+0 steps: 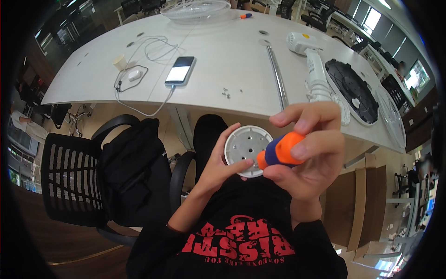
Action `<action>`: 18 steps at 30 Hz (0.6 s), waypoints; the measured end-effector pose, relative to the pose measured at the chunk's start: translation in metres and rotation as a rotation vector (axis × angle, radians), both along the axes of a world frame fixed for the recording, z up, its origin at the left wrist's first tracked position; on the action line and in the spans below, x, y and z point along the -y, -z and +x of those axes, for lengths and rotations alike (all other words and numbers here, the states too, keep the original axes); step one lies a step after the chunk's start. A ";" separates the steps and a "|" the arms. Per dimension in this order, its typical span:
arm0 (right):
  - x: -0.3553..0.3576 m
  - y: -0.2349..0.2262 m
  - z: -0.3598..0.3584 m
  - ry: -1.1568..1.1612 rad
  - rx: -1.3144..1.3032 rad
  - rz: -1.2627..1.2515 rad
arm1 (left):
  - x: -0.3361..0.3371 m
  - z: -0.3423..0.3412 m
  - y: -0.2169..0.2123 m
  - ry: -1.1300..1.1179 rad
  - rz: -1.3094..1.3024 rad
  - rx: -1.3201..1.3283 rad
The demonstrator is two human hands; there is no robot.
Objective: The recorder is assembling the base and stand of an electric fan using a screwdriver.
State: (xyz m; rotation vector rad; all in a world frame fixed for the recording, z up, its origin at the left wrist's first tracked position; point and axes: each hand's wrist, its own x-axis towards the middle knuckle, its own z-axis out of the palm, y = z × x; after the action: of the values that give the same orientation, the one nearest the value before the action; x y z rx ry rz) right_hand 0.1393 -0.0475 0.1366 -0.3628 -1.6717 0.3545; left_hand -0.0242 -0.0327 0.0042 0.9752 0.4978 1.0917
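My left hand (217,166) grips a round white plastic part (242,141) by its rim, thumb lying across its face. That face is grey inside, with ribs and several small holes, and it is tilted up toward me above my lap. In my right hand (320,153) is an orange and blue screwdriver (284,151), with fingers curled around its handle. The handle overlaps the part's right edge. The screwdriver's shaft and tip are hidden, so I cannot tell whether it touches a screw. Several small loose screws (226,94) lie on the table beyond my hands.
On the white table (218,56) lie a phone (180,71) with its cable, a paper cup (119,62), a white earbud case (134,75), a metal tube (277,76), a white fan body (316,69), a black oval base (352,88) and clear grilles (195,10). A chair (69,176) stands at left.
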 end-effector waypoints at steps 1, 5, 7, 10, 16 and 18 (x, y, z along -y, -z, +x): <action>0.000 0.000 0.003 0.029 0.056 0.020 | 0.000 0.000 -0.002 -0.007 -0.026 0.004; -0.005 0.003 0.009 0.046 0.139 0.048 | 0.003 -0.001 -0.007 -0.008 -0.017 -0.054; -0.004 0.007 -0.001 0.017 0.036 0.044 | 0.005 -0.005 -0.006 0.034 -0.077 -0.056; -0.001 0.005 0.001 -0.040 0.117 -0.016 | 0.007 -0.004 -0.012 0.040 -0.097 -0.043; -0.012 0.008 0.015 -0.171 0.193 0.016 | 0.008 -0.005 -0.018 0.044 -0.107 -0.021; -0.015 0.012 0.023 -0.248 0.172 0.046 | 0.008 -0.004 -0.017 0.044 -0.098 -0.009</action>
State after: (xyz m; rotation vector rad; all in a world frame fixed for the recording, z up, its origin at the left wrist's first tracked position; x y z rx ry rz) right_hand 0.1621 -0.0321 0.1245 -0.1539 -1.8959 0.4784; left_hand -0.0282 -0.0404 0.0213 0.9013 0.5301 1.0148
